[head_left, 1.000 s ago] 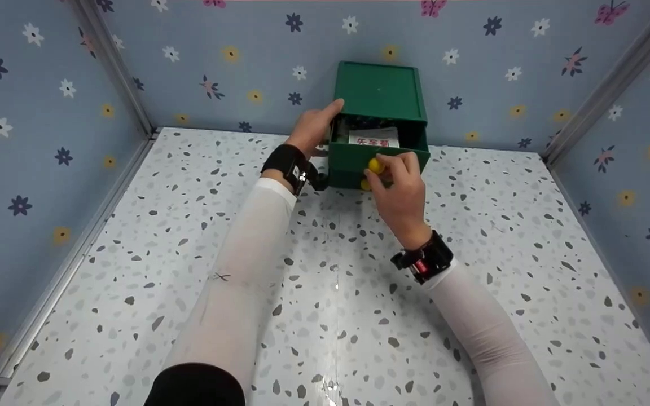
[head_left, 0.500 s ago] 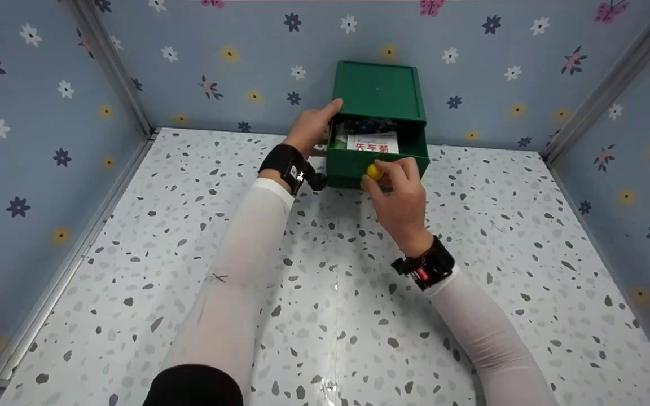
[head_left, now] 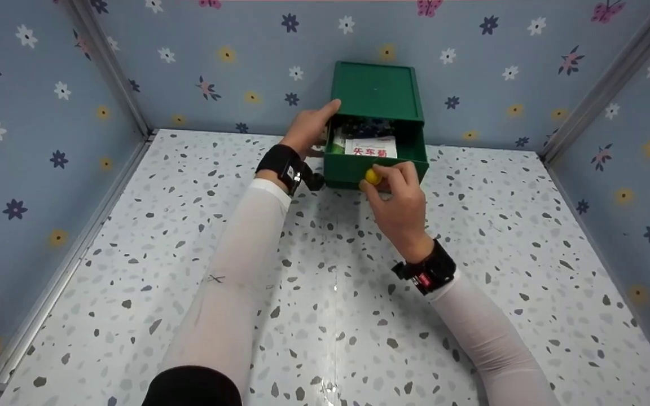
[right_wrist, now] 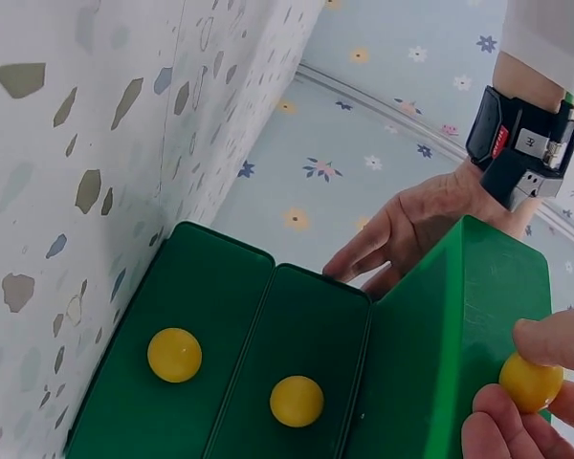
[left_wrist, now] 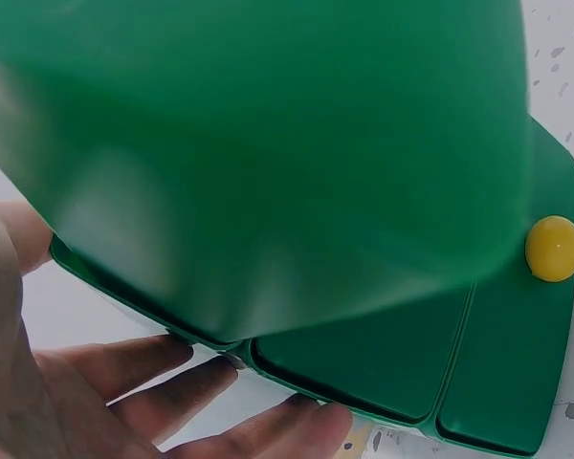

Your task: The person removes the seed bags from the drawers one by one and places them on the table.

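A green cabinet (head_left: 376,90) with stacked drawers stands near the back wall. Its top drawer (head_left: 343,168) is pulled out toward me, showing a white packet (head_left: 370,148) with red characters and something dark behind it. My right hand (head_left: 401,203) pinches that drawer's round yellow knob (right_wrist: 531,382) between thumb and fingers. At the cabinet's left side, my left hand (head_left: 308,129) lies with its thumb at the top edge; its outstretched fingers (left_wrist: 258,430) touch the side wall in the left wrist view.
Two lower drawers sit closed, with a yellow middle knob (right_wrist: 297,401) and a yellow bottom knob (right_wrist: 175,355). The speckled white table (head_left: 302,293) extends toward me. Flower-patterned walls (head_left: 235,73) enclose it at the back and both sides.
The right hand has drawn the top drawer further out toward me, so more of the packet and the dark thing shows. The left hand has stayed at the cabinet's side.
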A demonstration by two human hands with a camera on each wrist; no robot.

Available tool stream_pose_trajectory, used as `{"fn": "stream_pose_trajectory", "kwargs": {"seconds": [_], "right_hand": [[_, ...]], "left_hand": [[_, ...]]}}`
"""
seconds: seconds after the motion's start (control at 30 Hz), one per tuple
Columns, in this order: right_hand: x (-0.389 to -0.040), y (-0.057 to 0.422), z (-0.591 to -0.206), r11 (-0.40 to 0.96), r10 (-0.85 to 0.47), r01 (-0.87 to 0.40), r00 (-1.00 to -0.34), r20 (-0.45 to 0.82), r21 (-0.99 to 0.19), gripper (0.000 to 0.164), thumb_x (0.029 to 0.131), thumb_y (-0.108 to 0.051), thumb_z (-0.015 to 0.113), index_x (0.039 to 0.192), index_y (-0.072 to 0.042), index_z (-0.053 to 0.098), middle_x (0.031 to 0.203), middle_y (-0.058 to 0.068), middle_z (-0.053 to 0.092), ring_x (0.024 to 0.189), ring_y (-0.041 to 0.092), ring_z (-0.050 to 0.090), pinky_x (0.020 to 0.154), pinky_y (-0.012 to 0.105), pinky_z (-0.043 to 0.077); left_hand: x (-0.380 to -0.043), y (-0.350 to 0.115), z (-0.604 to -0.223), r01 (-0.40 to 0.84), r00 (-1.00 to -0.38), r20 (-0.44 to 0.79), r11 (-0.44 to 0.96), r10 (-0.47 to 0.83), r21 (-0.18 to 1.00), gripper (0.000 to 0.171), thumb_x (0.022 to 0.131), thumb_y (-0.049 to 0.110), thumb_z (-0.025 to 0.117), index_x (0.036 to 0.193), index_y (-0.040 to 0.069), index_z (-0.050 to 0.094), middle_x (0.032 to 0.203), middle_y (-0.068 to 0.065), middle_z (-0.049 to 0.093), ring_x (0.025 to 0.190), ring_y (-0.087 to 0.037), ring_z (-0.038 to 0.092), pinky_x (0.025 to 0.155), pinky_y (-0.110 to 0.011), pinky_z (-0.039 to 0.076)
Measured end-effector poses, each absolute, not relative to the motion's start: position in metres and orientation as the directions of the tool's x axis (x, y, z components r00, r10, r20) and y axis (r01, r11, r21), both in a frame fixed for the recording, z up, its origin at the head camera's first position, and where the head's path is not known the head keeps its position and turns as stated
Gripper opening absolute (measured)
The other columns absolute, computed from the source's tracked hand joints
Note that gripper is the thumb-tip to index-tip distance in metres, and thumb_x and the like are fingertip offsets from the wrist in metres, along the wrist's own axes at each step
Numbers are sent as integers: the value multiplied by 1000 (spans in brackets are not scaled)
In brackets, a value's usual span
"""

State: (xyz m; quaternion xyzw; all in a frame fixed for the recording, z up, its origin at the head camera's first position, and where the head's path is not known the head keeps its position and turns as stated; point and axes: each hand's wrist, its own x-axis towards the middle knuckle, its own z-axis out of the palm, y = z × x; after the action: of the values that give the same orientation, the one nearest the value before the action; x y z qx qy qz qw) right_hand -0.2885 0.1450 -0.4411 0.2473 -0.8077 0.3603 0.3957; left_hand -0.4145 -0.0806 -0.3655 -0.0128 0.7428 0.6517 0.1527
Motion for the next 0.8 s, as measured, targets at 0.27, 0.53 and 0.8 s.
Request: {"fn": "stream_pose_trajectory", "kwargs": {"seconds": [0.27, 0.53, 0.8], "right_hand": [[-285, 146, -441, 610, -116, -690, -563, 818, -389, 30, 100, -11, 87, 123, 3, 75, 109, 17, 58, 96, 23, 74, 87, 28, 64], [-282, 148, -442, 601, -121, -708, -539, 834, -370, 29, 98, -8, 88, 121, 4, 75, 108, 18, 59, 96, 24, 75, 84, 34, 66], [-279, 148, -441, 594, -124, -717, -530, 839, -365, 29, 97, -7, 88, 121, 3, 76, 107, 18, 60, 94, 23, 73, 82, 35, 66]], "left_hand": [[-415, -81, -364, -221, -951, -247, 153, 185, 963, 95, 106, 73, 58, 178, 18, 28, 180, -7, 32, 151, -34, 52, 118, -51, 51], [-414, -82, -364, -221, -947, -249, 154, 201, 963, 94, 106, 72, 59, 178, 20, 28, 181, -4, 30, 156, -34, 47, 119, -51, 50], [-414, -82, -363, -220, -948, -248, 150, 201, 964, 93, 106, 72, 59, 177, 19, 32, 179, -5, 34, 152, -33, 53, 117, -51, 52]]}}
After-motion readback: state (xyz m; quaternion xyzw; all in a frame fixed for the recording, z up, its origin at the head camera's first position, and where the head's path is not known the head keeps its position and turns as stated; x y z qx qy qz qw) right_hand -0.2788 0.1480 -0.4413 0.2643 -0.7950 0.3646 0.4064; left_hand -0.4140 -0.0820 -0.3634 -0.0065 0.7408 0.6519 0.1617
